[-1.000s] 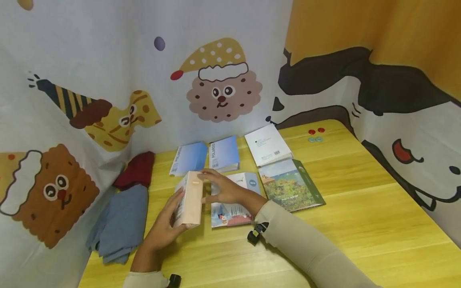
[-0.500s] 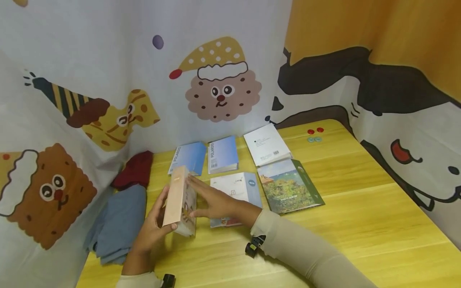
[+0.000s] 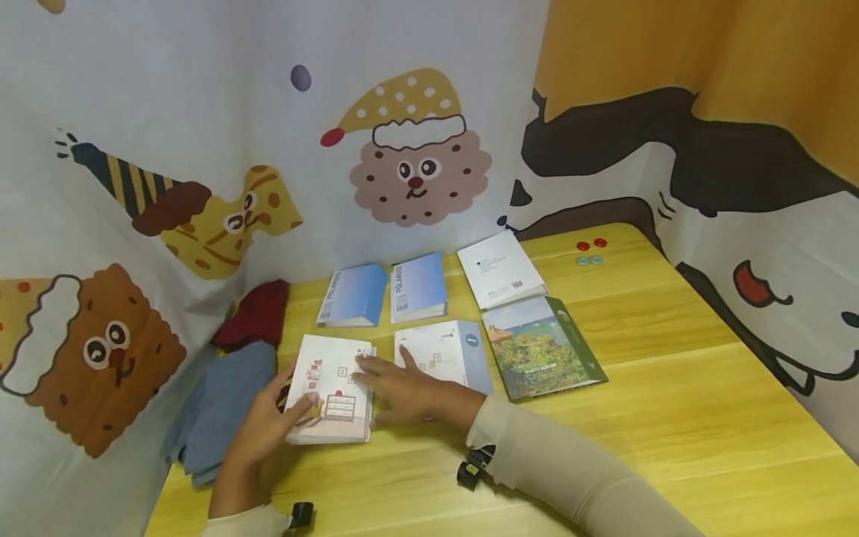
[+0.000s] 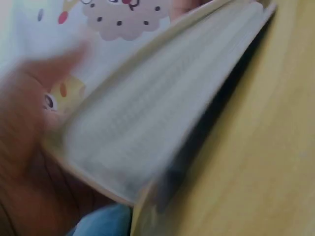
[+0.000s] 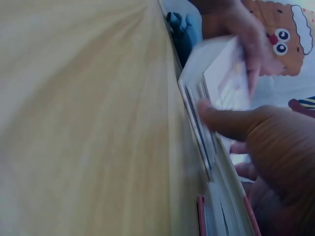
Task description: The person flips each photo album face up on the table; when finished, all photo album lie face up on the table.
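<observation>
A thick white photo album (image 3: pixel 335 388) with small drawings of furniture on its cover lies near the table's left side, slightly tilted. My left hand (image 3: pixel 268 414) grips its left edge, thumb over the cover and the other fingers mostly hidden by the album. Its pale page edges show in the left wrist view, blurred. My right hand (image 3: pixel 406 388) touches the album's right edge with extended fingers. In the right wrist view the right thumb (image 5: pixel 231 120) lies against the page edges. Under the right hand, a second illustrated album (image 3: pixel 436 347) with a blue spine is partly covered.
Two blue POLAROID albums (image 3: pixel 352 294) and a white album (image 3: pixel 499 268) stand in the back row. A green PHOTO ALBUM (image 3: pixel 540 347) lies right of the hands. Folded blue cloth (image 3: pixel 231 410) and a dark red cloth (image 3: pixel 255 313) sit left. Red buttons (image 3: pixel 582 246) lie far right.
The album was held upright with its pink spine showing; it has turned over to the left and come down, cover facing up. The right hand has followed along its right edge.
</observation>
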